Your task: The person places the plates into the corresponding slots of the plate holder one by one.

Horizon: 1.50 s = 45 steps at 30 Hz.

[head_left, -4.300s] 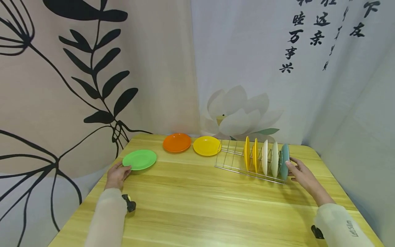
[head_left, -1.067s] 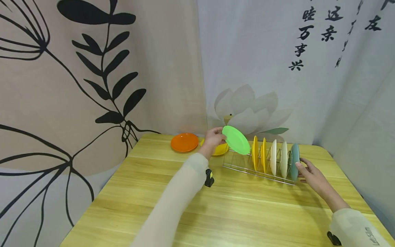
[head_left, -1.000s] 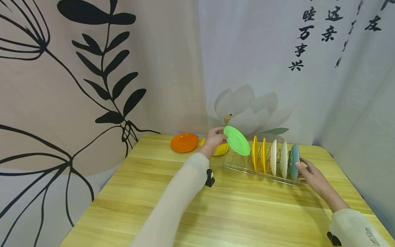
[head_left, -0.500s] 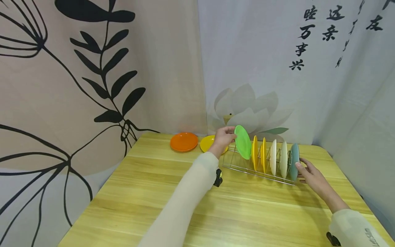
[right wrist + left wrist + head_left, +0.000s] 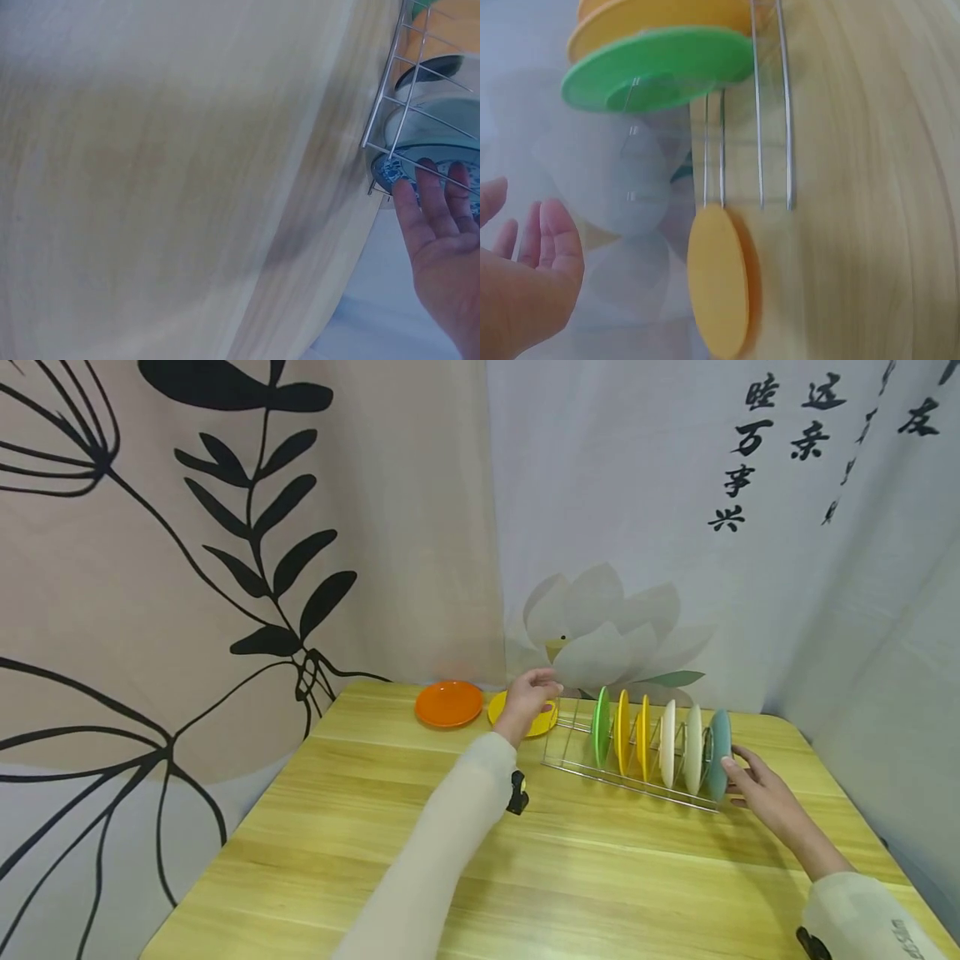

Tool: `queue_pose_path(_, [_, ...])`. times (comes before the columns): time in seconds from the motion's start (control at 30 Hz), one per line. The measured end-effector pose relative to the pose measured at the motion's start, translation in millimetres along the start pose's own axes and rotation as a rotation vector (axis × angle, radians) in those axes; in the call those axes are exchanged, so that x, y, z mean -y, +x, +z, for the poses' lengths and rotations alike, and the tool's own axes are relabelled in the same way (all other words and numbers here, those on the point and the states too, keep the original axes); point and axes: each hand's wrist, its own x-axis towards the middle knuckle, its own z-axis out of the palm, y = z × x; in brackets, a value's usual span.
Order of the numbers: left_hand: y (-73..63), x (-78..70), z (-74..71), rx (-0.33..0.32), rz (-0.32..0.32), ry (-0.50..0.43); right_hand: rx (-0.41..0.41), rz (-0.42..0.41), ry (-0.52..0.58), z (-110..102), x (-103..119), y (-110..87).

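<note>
My left hand [image 5: 527, 700] is lifted just left of the wire dish rack [image 5: 570, 764], holding nothing, with its fingers loosely bent. In the left wrist view it is apart from the green plate [image 5: 660, 69], which stands on edge in the rack. Beside that plate, two yellow-orange plates [image 5: 622, 732], a white plate [image 5: 667, 743], a pale cream plate [image 5: 693, 750] and a blue plate [image 5: 721, 755] stand in a row. My right hand [image 5: 761, 789] is at the rack's right end, its fingers [image 5: 437, 199] resting against the patterned blue plate. Its thumb is out of sight in the right wrist view.
A yellow plate [image 5: 543, 722] lies flat against the rack's left end, partly behind my left hand. Left of it lies an orange plate [image 5: 448, 704]. A wooden table [image 5: 300, 827] carries everything, with a printed curtain [image 5: 405, 527] along its back edge.
My left hand has carried the green plate from the table's left side, turned it upright into the rack, let go and drawn back slightly left. The right hand stays at the blue plate.
</note>
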Motion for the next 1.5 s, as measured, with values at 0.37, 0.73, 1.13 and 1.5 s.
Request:
queue_pose_path(0.37, [9.2,16.0,-76.7,-0.236,-0.078,-0.118,0.003,0.001,-0.005,-2.0,-3.3,1.5])
queue_pose_path(0.73, [-7.9,62.2,-152.4,-0.515,-0.151,-0.253,-0.012,-0.008,0.012,-1.7,-3.4,1.4])
queue_pose_path(1.13, [-8.6,88.5,-168.0,-0.582,-0.214,-0.348,-0.023,0.004,0.012,0.6,-4.8,1.8])
queue_pose_path(1.5, [2.5,94.6,-164.8,-0.547,-0.187,-0.332,-0.023,0.007,0.02,-0.4,-5.4,1.0])
